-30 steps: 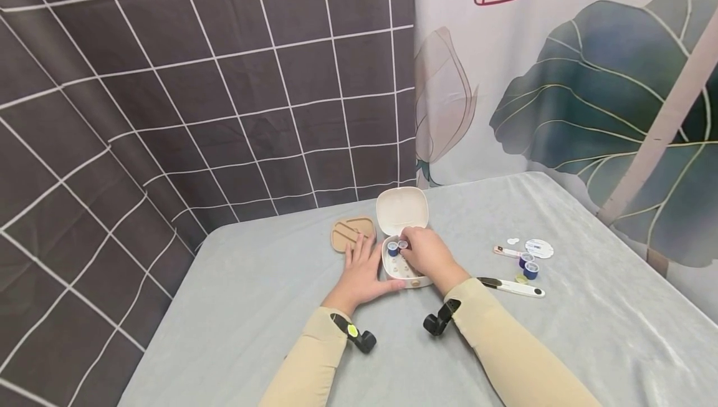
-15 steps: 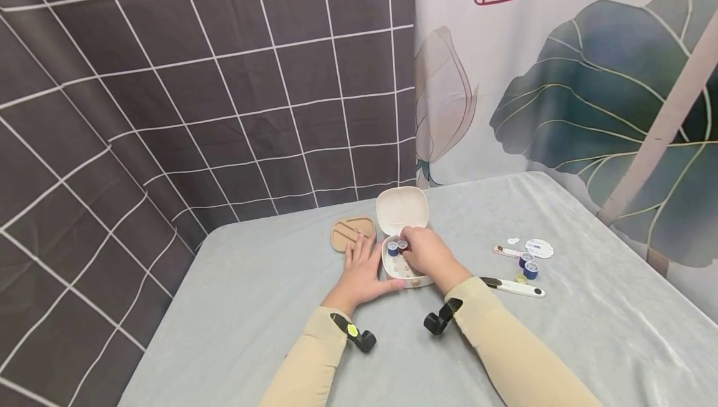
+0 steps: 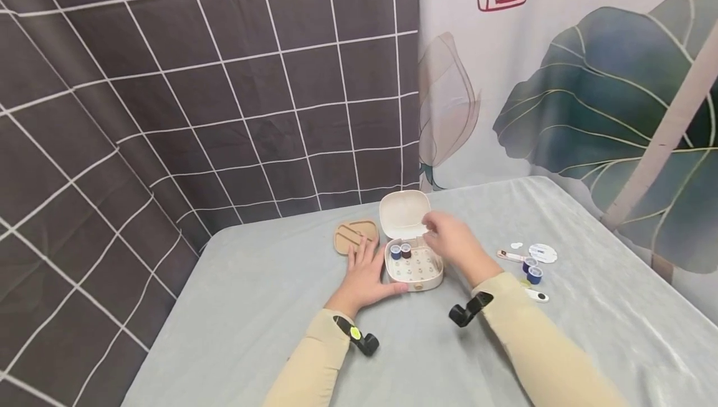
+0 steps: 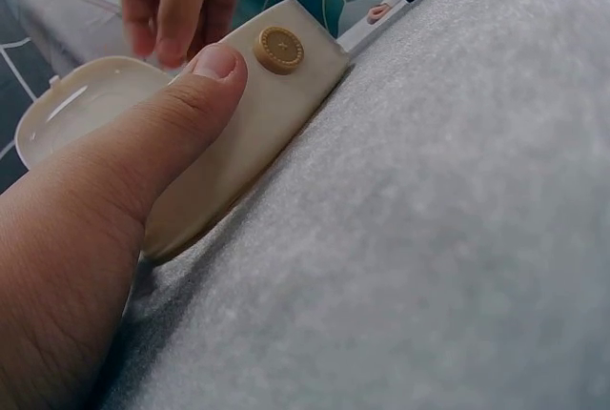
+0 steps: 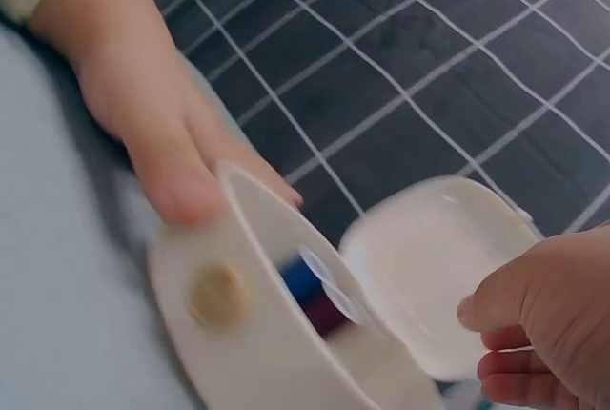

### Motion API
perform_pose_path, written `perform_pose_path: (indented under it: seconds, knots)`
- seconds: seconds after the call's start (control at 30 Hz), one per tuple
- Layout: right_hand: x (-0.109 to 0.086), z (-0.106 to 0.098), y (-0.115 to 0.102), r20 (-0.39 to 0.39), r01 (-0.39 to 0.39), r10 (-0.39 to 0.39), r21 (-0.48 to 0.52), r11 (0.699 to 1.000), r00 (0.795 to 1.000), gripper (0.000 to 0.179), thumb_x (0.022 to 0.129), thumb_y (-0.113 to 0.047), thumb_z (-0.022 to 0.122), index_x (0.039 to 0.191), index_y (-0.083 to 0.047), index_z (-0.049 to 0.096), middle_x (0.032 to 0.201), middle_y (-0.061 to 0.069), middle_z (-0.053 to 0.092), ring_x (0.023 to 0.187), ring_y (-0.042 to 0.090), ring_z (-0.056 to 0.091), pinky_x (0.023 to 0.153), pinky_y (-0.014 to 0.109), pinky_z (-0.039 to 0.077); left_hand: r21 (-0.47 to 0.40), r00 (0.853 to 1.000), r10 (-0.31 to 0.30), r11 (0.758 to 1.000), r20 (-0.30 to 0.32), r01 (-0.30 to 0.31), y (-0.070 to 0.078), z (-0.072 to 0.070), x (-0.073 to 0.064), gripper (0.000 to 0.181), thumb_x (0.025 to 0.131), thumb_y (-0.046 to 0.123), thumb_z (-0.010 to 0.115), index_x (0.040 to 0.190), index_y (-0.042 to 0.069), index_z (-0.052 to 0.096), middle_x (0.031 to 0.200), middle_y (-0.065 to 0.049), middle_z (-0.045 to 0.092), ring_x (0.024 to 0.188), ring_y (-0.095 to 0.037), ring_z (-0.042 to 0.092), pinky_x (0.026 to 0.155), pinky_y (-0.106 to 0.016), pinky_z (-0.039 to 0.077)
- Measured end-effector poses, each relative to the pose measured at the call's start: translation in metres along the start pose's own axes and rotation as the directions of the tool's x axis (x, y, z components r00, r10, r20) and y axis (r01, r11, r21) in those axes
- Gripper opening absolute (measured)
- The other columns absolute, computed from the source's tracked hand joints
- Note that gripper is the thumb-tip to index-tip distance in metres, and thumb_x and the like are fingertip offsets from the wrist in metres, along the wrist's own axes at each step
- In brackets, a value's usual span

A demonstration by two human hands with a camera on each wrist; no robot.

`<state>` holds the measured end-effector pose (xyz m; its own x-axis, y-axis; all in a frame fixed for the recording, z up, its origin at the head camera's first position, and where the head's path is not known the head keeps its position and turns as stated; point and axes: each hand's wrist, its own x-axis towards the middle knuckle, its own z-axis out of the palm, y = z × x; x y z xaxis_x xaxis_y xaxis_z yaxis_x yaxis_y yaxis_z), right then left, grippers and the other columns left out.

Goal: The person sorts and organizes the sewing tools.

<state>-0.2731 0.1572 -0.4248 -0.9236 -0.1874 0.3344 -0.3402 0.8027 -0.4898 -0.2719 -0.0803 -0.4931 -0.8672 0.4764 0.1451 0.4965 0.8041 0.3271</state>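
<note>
A cream sewing box [image 3: 427, 283] stands on the cloth with its lid [image 3: 405, 212] raised. At its back left, a blue thread spool [image 3: 396, 252] and a dark red thread spool [image 3: 406, 251] sit side by side on the pegged floor. My left hand [image 3: 366, 277] lies along the box's left side, fingers extended; its thumb [image 4: 195, 95] touches the front near the round button catch [image 4: 279, 50]. Over the box's right back, by the lid, my right hand [image 3: 453, 242] hangs with loosely bent fingers [image 5: 515, 300] and nothing visible in them.
A tan compartment tray [image 3: 343, 242] lies left of the lid, partly under the left fingertips. To the right are blue thread spools [image 3: 535, 275], a white round card [image 3: 543, 253], a small tape-like strip [image 3: 509, 255] and a white-handled tool [image 3: 537, 295] partly covered by the right sleeve.
My right hand has let go of the dark red spool, which stays in the box, and has moved up and right. The left hand keeps its place on the box.
</note>
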Motion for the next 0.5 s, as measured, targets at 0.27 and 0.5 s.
perform_pose_path:
  seconds: [0.27,0.5]
  knots:
    - [-0.020,-0.047,0.047,-0.087,0.043,-0.046,-0.034,0.998,0.995,0.021,0.091,-0.008,0.069,0.107,0.004,0.067,0.098,0.020,0.069,0.089,0.036,0.065,0.081,0.055,0.054,0.001,1.000,0.003,1.000,0.005,-0.003,0.000,0.001,-0.001,0.108,0.078,0.079,0.062,0.161,0.018,0.028,0.168,-0.015,0.016,0.155,-0.038,0.000,0.121,-0.062,-0.001]
    - [-0.051,-0.079,0.085,-0.136,0.002,-0.001,0.005,1.000,0.991,0.016,0.093,-0.010,0.071,0.104,0.001,0.070,0.093,0.012,0.072,0.085,0.029,0.068,0.077,0.040,0.056,-0.010,1.000,-0.005,1.000,0.009,0.005,-0.001,0.002,0.001,0.108,0.078,0.079,0.062,0.161,0.019,0.028,0.168,-0.015,0.016,0.155,-0.037,-0.001,0.121,-0.061,-0.003]
